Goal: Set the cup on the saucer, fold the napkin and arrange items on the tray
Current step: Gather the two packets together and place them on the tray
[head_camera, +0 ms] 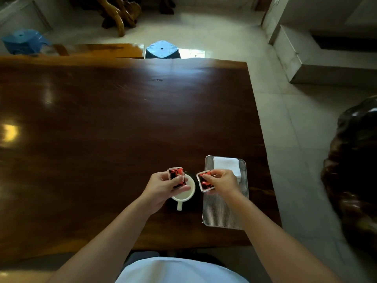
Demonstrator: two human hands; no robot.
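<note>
A white cup stands on a dark saucer on the brown table, handle toward me. Right of it lies a ribbed metal tray with a folded white napkin at its far end. My left hand holds a red and black sachet above the cup's left rim. My right hand holds a second red and black sachet over the tray's left edge. Part of the cup is hidden behind my left hand.
The large wooden table ends just right of the tray. A blue stool stands beyond its far edge, another blue stool at far left. A dark carved wooden piece sits on the floor at right.
</note>
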